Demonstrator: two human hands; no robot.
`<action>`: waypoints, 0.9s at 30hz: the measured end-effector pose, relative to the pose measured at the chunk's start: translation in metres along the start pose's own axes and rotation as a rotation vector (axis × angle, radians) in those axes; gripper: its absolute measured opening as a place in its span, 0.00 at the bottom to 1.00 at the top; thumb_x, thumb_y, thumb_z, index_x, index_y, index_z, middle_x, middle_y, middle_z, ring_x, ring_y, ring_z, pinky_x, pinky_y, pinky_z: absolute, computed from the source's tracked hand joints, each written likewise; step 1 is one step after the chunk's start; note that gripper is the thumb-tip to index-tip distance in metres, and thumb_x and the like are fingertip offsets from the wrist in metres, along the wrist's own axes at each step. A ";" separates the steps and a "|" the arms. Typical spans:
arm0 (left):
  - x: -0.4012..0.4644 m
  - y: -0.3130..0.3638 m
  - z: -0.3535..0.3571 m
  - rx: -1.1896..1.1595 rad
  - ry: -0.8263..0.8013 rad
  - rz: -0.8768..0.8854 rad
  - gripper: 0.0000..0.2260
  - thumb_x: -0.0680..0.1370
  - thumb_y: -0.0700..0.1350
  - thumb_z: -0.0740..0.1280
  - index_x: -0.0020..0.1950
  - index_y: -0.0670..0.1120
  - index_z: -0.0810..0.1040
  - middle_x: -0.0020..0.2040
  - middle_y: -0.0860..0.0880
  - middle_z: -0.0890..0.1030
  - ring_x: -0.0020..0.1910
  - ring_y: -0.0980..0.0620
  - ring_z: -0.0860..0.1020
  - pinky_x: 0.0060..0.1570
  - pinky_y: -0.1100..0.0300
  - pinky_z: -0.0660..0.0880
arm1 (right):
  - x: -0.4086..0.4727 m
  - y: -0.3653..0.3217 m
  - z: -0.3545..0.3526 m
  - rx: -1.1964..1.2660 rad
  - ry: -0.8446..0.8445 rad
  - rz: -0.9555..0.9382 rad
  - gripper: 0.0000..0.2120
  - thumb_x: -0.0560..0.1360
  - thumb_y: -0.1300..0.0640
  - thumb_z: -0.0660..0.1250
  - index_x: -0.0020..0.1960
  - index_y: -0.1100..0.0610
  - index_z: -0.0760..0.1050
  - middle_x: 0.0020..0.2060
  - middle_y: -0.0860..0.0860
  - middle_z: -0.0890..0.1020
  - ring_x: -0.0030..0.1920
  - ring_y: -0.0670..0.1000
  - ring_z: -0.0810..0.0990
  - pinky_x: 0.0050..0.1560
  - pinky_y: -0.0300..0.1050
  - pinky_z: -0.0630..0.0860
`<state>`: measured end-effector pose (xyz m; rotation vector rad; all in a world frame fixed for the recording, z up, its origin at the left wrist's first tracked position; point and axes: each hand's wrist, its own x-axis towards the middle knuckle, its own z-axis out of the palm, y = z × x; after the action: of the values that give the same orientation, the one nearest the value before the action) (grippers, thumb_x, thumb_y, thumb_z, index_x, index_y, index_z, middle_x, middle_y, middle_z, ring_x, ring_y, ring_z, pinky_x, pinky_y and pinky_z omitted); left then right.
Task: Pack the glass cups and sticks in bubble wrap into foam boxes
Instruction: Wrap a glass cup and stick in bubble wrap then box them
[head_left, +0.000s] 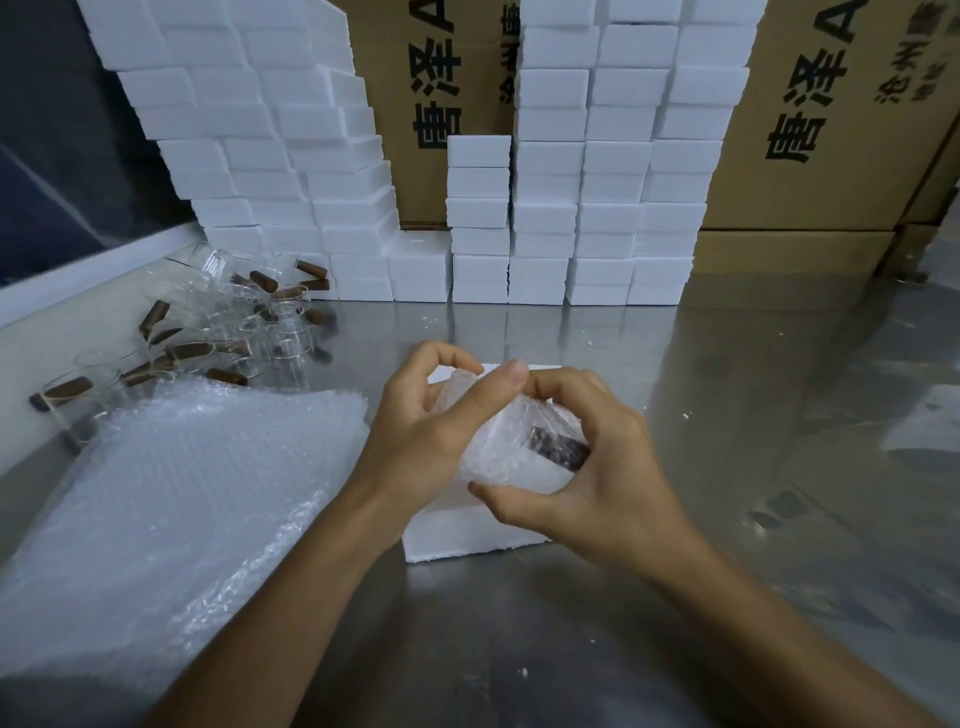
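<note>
Both hands hold a bubble-wrapped bundle (511, 441) just above a white foam box (462, 535) on the metal table. A dark brown stick shows through the wrap at the bundle's right side. My left hand (421, 431) grips the bundle's left end, fingers curled over the top. My right hand (587, 467) cups its right side and underside, thumb across the top. A pile of clear glass cups (249, 317) with brown sticks (187, 351) banded to them lies at the left rear. A stack of bubble wrap sheets (171, 509) lies to the left of the box.
Stacks of white foam boxes (545, 218) stand along the back of the table, with brown cardboard cartons (810, 156) behind them. The steel tabletop (727, 364) stretches out to the right.
</note>
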<state>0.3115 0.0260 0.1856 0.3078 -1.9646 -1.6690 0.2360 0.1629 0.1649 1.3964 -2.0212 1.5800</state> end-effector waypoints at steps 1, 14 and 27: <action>0.000 0.000 0.000 -0.002 -0.014 -0.014 0.26 0.62 0.69 0.69 0.47 0.50 0.75 0.36 0.54 0.80 0.35 0.55 0.80 0.31 0.58 0.74 | 0.000 0.000 -0.002 0.004 -0.009 0.014 0.27 0.58 0.50 0.81 0.54 0.42 0.75 0.48 0.41 0.78 0.49 0.49 0.80 0.46 0.37 0.75; 0.004 -0.001 -0.018 -0.320 -0.343 -0.040 0.14 0.72 0.46 0.70 0.58 0.47 0.82 0.51 0.43 0.80 0.40 0.47 0.80 0.23 0.60 0.72 | 0.013 -0.005 -0.025 0.464 -0.115 0.329 0.18 0.61 0.61 0.78 0.50 0.59 0.83 0.41 0.51 0.86 0.41 0.48 0.84 0.42 0.41 0.81; 0.004 -0.003 -0.017 -0.384 -0.387 -0.043 0.22 0.70 0.41 0.72 0.64 0.42 0.78 0.52 0.46 0.82 0.41 0.47 0.81 0.28 0.60 0.77 | 0.015 0.004 -0.027 0.683 -0.197 0.440 0.24 0.65 0.62 0.77 0.61 0.60 0.79 0.53 0.59 0.84 0.52 0.55 0.84 0.53 0.48 0.79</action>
<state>0.3164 0.0090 0.1858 -0.1281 -1.8414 -2.2161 0.2150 0.1777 0.1835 1.3992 -2.0965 2.6007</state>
